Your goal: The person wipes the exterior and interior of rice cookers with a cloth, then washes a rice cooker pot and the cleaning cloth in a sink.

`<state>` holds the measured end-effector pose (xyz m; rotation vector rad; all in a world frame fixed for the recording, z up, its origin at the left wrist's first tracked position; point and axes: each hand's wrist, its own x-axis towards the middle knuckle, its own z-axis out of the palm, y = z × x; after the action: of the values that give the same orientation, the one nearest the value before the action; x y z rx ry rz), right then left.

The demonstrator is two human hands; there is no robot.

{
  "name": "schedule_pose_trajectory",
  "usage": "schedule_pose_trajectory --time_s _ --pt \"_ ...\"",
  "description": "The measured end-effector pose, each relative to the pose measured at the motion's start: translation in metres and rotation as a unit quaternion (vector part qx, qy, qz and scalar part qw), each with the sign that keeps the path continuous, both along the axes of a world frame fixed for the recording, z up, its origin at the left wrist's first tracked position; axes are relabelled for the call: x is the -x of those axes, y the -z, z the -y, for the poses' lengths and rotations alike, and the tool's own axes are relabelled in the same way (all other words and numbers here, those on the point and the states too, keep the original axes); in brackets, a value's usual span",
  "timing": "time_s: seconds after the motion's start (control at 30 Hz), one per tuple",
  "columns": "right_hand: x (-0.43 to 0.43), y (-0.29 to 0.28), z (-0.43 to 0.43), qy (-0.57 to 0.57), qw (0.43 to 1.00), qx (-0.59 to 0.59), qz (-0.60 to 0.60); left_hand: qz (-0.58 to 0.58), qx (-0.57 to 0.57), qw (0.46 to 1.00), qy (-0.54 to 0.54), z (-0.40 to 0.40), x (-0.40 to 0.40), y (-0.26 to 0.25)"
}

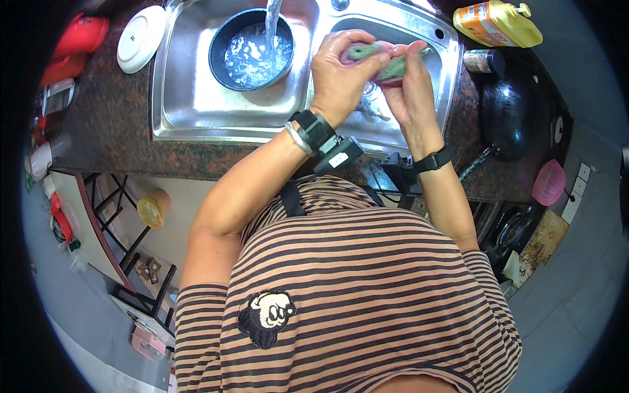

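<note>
Over the right basin of the stainless steel sink (231, 133), my left hand (344, 73) and my right hand (413, 88) grip a folded green and pink cloth (391, 70) between them. The cloth is bunched, and fingers cover part of it. In the left basin stands a dark round pot (214, 64), with water (271, 24) running into it from above. The pot holds rippling water. Beneath my hands, the drain of the right basin is partly hidden, with something dark and wet beside it.
A white plate (141, 39) lies left of the sink. To the right are a yellow pump bottle (496, 23), a dark-lidded jar (484, 62), a black wok (513, 113) and a pink plastic basket (549, 182). Red containers (78, 39) stand at far left.
</note>
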<state>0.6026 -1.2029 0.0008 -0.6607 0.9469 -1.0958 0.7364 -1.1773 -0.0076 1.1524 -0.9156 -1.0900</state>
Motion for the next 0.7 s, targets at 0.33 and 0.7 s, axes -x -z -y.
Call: schedule_pose_trajectory --time_s 0.33,0.7 --pt "0.012 -0.029 0.053 -0.285 0.945 -0.143 0.073 0.315 0.425 0.843 0.098 -0.004 -0.003 -0.05" --pt "-0.017 -0.015 0.037 -0.437 0.857 -0.005 -0.273 0.469 0.501 0.62 0.381 -0.017 0.0 -0.005"
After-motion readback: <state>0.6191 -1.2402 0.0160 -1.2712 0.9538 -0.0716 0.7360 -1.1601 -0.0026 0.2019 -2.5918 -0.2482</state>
